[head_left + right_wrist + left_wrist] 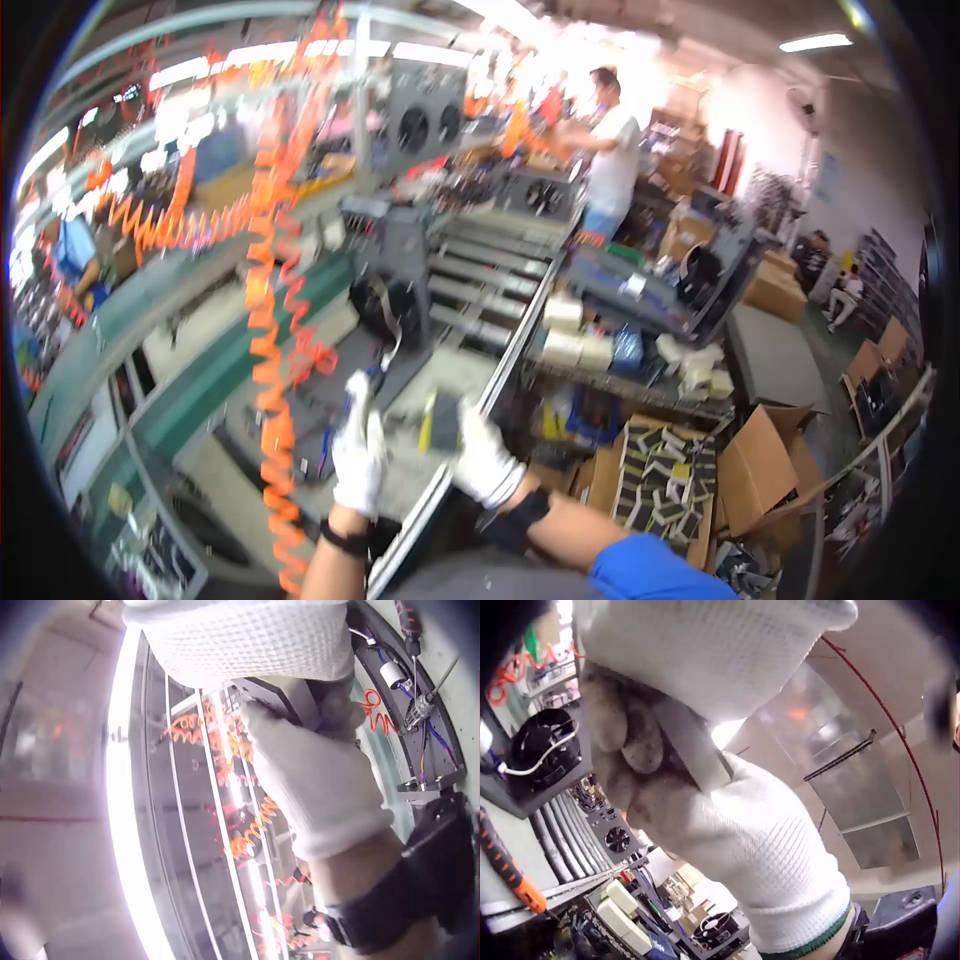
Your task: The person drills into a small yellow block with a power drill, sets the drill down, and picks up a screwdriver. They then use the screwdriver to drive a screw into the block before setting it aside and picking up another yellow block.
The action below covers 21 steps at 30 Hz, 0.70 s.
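Both hands wear white knitted gloves and stand close together over the bench edge. My right hand [487, 457] grips a flat grey block [697, 746] between thumb and curled, dirt-stained fingers in the left wrist view. In the head view a dark block with a yellow edge [440, 424] sits beside that hand. My left hand [360, 455] is raised, fingers upward; in the right wrist view a grey block [292, 699] lies between its thumb and shaded fingers. The near glove hides the upper end of the block in each wrist view. Motion blurs the head view.
Beyond the hands stands a dark panel with a fan [385, 305], near metal rollers [490, 270]. Orange coiled hoses [268, 380] hang at left. An orange-black screwdriver [510, 862] lies on the bench. At right are a carton of block pieces [665, 480] and a person [612, 150].
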Available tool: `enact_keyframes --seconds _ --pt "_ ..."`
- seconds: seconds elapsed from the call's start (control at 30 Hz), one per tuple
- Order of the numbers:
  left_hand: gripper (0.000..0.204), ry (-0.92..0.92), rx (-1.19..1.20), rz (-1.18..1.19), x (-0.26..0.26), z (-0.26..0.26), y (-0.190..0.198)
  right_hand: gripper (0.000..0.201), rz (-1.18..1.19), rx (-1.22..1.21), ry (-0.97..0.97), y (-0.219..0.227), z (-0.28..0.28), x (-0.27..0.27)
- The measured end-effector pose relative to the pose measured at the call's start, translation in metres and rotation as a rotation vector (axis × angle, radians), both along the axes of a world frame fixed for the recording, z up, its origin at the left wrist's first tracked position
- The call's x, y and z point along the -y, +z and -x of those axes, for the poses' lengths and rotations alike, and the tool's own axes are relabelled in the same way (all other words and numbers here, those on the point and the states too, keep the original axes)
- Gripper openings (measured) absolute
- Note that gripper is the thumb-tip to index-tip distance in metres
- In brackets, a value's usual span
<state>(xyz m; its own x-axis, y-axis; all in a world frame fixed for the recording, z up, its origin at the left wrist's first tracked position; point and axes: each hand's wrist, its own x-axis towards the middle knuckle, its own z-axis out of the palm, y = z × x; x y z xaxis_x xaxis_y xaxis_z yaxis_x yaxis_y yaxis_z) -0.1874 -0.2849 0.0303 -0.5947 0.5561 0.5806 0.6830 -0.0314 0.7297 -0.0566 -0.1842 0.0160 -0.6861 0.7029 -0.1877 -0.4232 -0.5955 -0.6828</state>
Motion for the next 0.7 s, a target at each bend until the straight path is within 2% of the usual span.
enact_keyframes --seconds 0.03,0.07,0.1,0.17,0.2,0.27,0.3,0.37,0.4,0.43,0.5,0.57,0.6,0.63,0.7 --pt "0.038 0.07 -0.188 -0.101 0.0 0.017 -0.02 0.054 0.022 -0.201 0.089 0.005 -0.008 -0.008" --pt "0.035 -0.024 0.197 -0.021 0.015 0.007 0.001 0.059 0.051 -0.223 0.089 0.025 -0.015 -0.008" --pt "0.031 -0.112 0.578 0.022 0.022 -0.007 0.025 0.066 -0.039 -0.25 0.105 0.032 -0.018 -0.009" --pt "0.027 -0.169 0.527 0.054 0.021 -0.023 0.031 0.067 -0.12 -0.294 0.21 0.036 -0.029 -0.016" --pt "0.025 -0.224 0.599 0.056 0.021 -0.029 0.027 0.067 -0.11 -0.273 0.22 0.037 -0.028 -0.012" --pt "0.026 -0.207 0.314 0.071 0.018 -0.039 0.019 0.07 -0.105 -0.109 0.112 0.04 -0.025 -0.004" --pt "0.026 -0.171 0.157 0.057 0.014 -0.044 0.017 0.07 -0.105 -0.101 0.118 0.041 -0.023 -0.001" --pt "0.033 -0.14 0.156 0.135 0.014 -0.053 0.036 0.069 -0.205 -0.05 0.088 0.039 -0.02 0.006" --pt "0.034 -0.129 0.129 0.178 0.012 -0.053 0.036 0.068 -0.576 0.116 0.136 0.029 -0.027 0.0" --pt "0.035 -0.117 0.103 0.223 0.01 -0.053 0.035 0.068 -0.573 0.119 0.15 0.028 -0.023 0.003" --pt "0.033 -0.088 0.03 0.173 0.003 -0.049 0.026 0.069 -0.358 0.057 0.123 0.028 -0.015 0.012" --pt "0.03 -0.136 0.058 0.182 0.001 -0.042 0.024 0.066 -0.425 0.092 0.153 0.026 -0.015 0.008" --pt "0.022 -0.148 0.087 0.216 0.002 -0.039 0.024 0.067 -0.54 0.149 0.162 0.027 -0.014 0.007" --pt "0.022 -0.141 0.095 0.22 0.003 -0.038 0.026 0.068 -0.652 0.209 0.172 0.028 -0.014 0.007" --pt "0.017 -0.118 0.016 0.399 0.006 -0.038 0.031 0.069 -0.678 0.272 0.211 0.033 -0.017 0.006"
